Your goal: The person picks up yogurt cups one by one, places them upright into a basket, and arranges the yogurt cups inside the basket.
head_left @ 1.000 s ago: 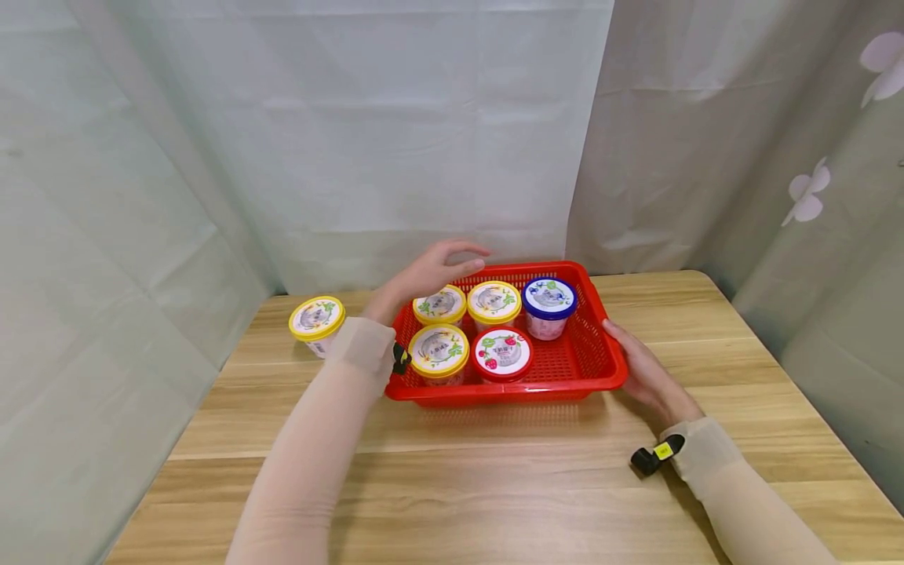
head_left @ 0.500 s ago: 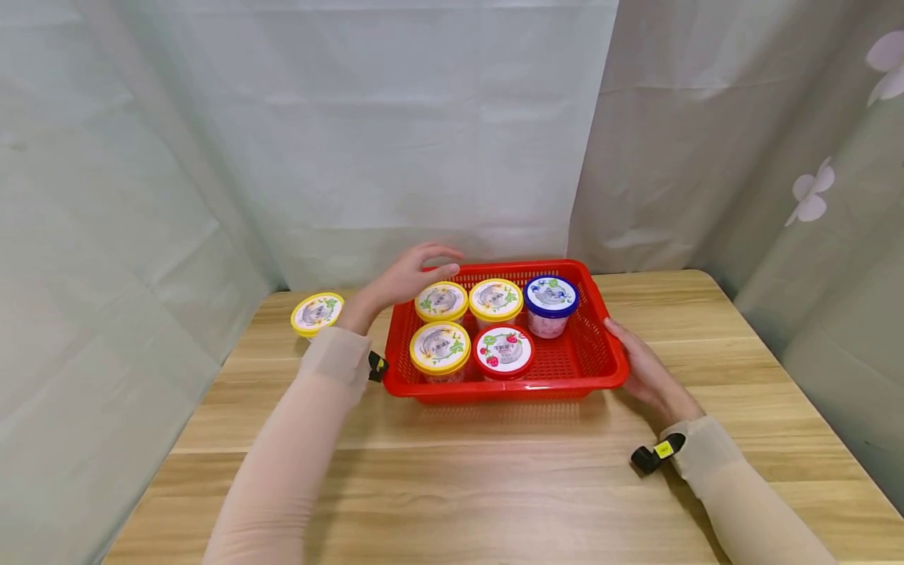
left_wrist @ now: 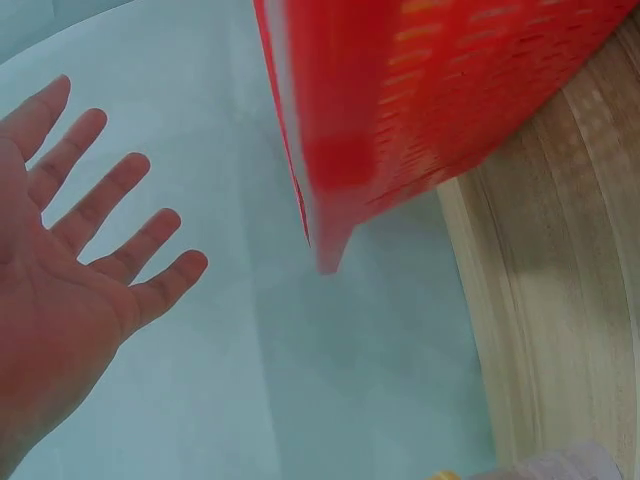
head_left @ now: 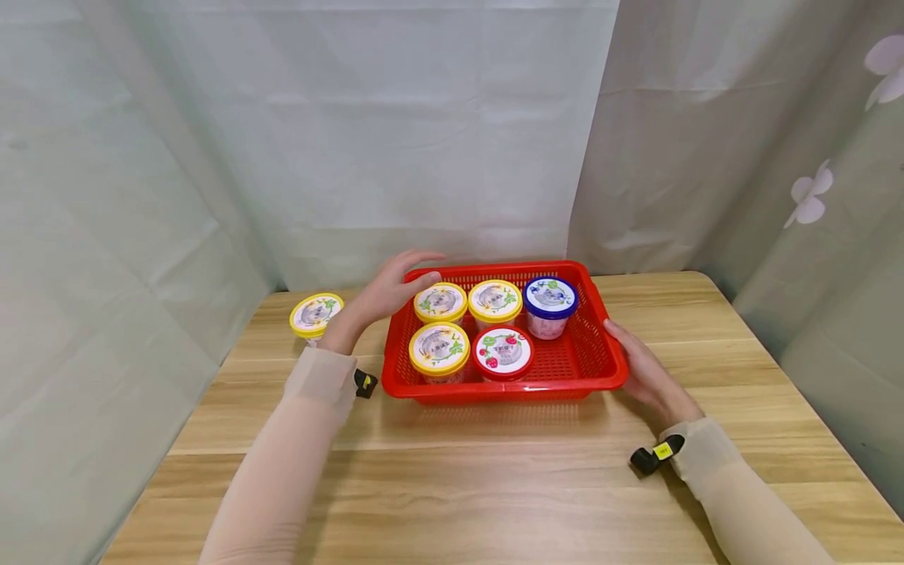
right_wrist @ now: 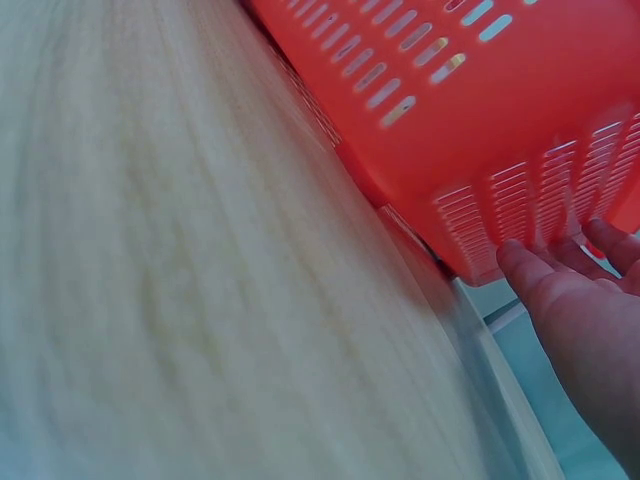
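A red plastic basket sits on the table, holding three yellow-lidded tubs, one red-lidded tub and one blue-lidded tub. My left hand hovers by the basket's back left corner; in the left wrist view its fingers are spread and hold nothing. On the other side, my right hand touches the basket's right wall from outside. The right wrist view shows its fingers against the slotted wall, not curled round it. Another yellow-lidded tub stands left of the basket, partly hidden by my left arm.
The wood-grain table runs up to a pale curtain at the back. More curtain hangs along the left and right sides. Wood surface shows in front of the basket and to its right.
My left hand has drawn left from above the basket's back left part to its corner. The tubs in the basket have stayed in place. My right hand keeps its position.
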{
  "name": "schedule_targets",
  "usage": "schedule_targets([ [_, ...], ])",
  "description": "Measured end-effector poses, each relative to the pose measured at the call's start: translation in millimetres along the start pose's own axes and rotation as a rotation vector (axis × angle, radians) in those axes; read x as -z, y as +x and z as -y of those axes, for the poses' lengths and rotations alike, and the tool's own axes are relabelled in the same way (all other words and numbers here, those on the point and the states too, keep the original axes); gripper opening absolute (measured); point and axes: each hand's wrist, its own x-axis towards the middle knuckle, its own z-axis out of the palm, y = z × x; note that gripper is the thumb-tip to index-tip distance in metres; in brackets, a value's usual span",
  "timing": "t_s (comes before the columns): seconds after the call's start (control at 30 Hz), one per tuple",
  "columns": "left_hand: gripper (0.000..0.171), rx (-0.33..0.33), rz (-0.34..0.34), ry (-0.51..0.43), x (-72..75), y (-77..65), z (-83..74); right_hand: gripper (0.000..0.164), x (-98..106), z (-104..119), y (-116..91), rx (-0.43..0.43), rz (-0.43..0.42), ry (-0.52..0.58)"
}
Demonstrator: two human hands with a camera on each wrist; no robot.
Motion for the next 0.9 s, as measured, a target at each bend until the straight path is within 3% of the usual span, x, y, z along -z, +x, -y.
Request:
schedule_targets([
  [0.3, 0.046, 0.022, -0.095, -0.039, 0.4, -12.0, 11.3, 0.042, 1, 0, -2, 0.004, 0.012, 0.002],
  [0.9, 0.051, 0.130, -0.198, -0.042, -2.9, -35.8, 26.7, 0.041, 1, -2, -1, 0.011, 0.021, 0.010],
])
